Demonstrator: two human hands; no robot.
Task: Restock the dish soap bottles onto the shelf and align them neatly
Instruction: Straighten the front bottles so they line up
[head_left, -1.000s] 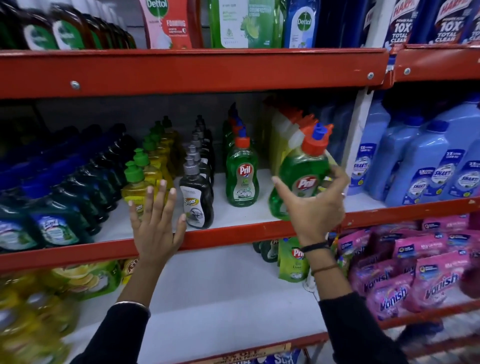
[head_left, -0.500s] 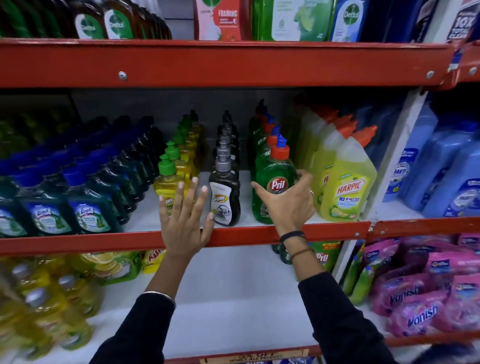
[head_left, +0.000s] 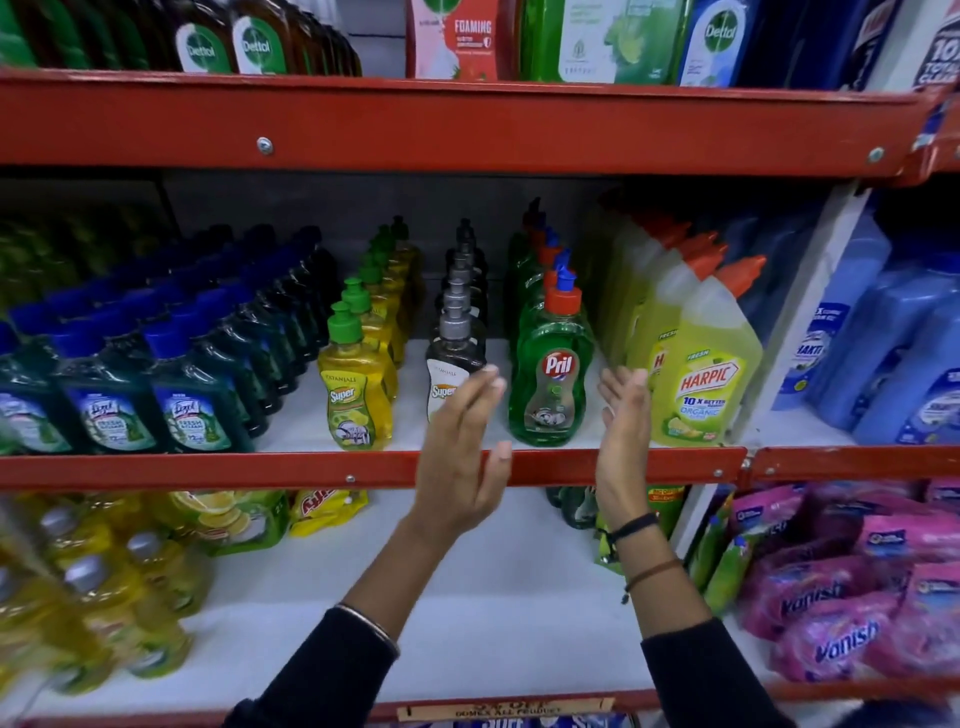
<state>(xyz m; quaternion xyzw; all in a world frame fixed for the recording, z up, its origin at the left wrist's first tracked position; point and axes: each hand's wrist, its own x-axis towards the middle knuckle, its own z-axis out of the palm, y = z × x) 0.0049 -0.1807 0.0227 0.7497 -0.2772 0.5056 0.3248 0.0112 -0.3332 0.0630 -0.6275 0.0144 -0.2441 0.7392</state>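
Task item: front green Pril bottle (head_left: 551, 371) stands upright at the front of its row on the middle shelf (head_left: 363, 469), just behind the red front rail.
Left hand (head_left: 460, 452): open, fingers spread and apart, empty; it sits just left of the Pril bottle, partly in front of the dark Super bottle (head_left: 452, 358). Contact with either cannot be confirmed.
Right hand (head_left: 621, 447): open, flat palm turned toward the Pril bottle, empty; it lies between that bottle and the Harpic bottle (head_left: 701, 374).
Grip state: neither hand is clamped on anything; both flank the bottle.
Step judged: squaring the front bottle into line with its row.
Risk 1: a sideways push high on the tall, narrow-waisted bottle could tip it into the row behind.
Risk 2: the back of the right hand could nudge the Harpic bottle out of line.
Risk 3: a forward pull could bring the bottle over the low rail.
Materials: Pril bottle is glossy translucent green plastic, hourglass-shaped, with an orange cap and blue spout. The yellow Super bottle (head_left: 356, 387) is similar, with a green cap. Shelf deck appears smooth and white; rail is painted red metal.
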